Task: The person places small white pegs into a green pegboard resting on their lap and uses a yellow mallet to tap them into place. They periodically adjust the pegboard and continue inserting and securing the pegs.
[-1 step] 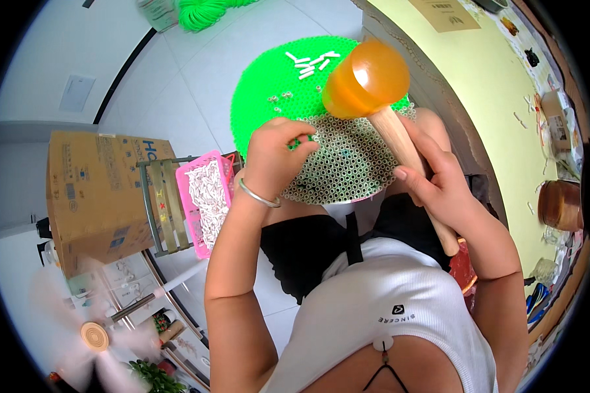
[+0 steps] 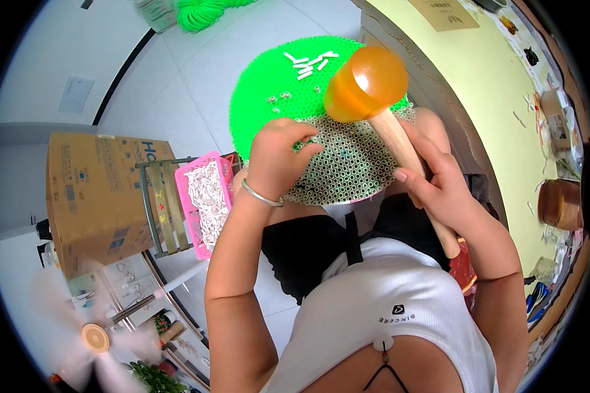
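Observation:
My right hand (image 2: 439,180) is wrapped round the wooden handle of a mallet (image 2: 367,85) with a translucent amber head. The head is above the right part of a round board (image 2: 262,85), hiding some of it. That board is bright green on its far side. Its near side is packed with upright small tubes (image 2: 347,164), seen end-on. My left hand (image 2: 278,154) is over the board's left part, fingers curled with thumb and forefinger bent toward each other at the tubes. Whatever is between those fingertips is too small to make out. Several white tubes (image 2: 305,65) lie loose on the green area.
A pink basket (image 2: 189,216) of white tubes stands on a folding stool (image 2: 160,206) at the left, beside a large cardboard box (image 2: 98,203). A fan (image 2: 95,337) spins at lower left. Along the right runs a pale yellow table (image 2: 478,85) with clutter at its edge.
The mallet head is very slightly lower over the board. My left hand has shifted a touch to the right; its grip looks the same.

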A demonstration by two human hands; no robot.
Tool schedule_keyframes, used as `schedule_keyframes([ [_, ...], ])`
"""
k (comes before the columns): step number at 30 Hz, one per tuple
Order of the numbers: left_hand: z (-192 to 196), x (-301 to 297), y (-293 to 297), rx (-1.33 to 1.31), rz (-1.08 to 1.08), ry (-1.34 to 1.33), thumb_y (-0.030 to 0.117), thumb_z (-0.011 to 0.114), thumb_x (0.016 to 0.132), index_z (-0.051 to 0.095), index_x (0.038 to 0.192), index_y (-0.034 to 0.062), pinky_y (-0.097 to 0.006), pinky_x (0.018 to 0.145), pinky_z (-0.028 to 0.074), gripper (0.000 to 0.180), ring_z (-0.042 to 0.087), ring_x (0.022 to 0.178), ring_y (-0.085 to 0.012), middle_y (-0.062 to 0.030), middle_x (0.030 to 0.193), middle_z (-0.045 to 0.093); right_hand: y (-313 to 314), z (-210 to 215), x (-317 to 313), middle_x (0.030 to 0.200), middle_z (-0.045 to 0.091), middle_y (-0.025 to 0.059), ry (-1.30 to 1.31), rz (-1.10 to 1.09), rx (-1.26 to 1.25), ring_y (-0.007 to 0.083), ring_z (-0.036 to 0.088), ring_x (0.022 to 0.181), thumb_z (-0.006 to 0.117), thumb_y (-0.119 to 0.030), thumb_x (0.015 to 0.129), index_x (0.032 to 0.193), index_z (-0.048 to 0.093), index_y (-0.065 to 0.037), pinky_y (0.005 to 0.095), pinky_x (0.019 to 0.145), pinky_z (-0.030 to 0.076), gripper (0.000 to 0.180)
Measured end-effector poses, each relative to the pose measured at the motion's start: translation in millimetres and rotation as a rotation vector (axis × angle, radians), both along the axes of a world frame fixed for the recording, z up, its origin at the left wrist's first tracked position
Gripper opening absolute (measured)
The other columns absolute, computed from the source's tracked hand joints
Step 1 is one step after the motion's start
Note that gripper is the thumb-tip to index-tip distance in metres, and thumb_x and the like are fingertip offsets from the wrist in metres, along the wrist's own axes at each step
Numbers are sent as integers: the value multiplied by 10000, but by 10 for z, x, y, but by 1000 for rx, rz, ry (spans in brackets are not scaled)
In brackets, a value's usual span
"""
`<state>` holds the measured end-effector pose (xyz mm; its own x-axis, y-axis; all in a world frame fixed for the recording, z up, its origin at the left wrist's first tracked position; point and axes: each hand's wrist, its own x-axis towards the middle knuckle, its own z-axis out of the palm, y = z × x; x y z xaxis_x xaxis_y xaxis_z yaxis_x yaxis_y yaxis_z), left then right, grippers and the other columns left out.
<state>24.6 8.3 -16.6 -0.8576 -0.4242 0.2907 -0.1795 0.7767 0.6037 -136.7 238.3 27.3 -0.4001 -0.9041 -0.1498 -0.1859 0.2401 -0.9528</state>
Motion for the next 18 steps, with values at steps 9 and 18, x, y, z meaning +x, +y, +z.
schedule_keyframes([
  [9, -35, 1, -74, 93, 115, 39, 37, 744, 776, 717, 857, 43, -332, 656, 518, 86, 653, 715, -243, -101, 793, 691, 138, -103, -4, 797, 570, 7, -178, -46, 82, 63, 476, 523, 599, -34, 932, 1528, 326, -97, 216, 477, 404, 659],
  [18, -89, -95, -38, -226, -21, -21, 32, 724, 766, 702, 803, 56, -376, 675, 508, 49, 633, 727, -307, -118, 763, 661, 140, -122, 4, 733, 584, 10, -214, -44, 102, 70, 490, 523, 634, -96, 945, 1538, 312, -103, 230, 512, 434, 675],
])
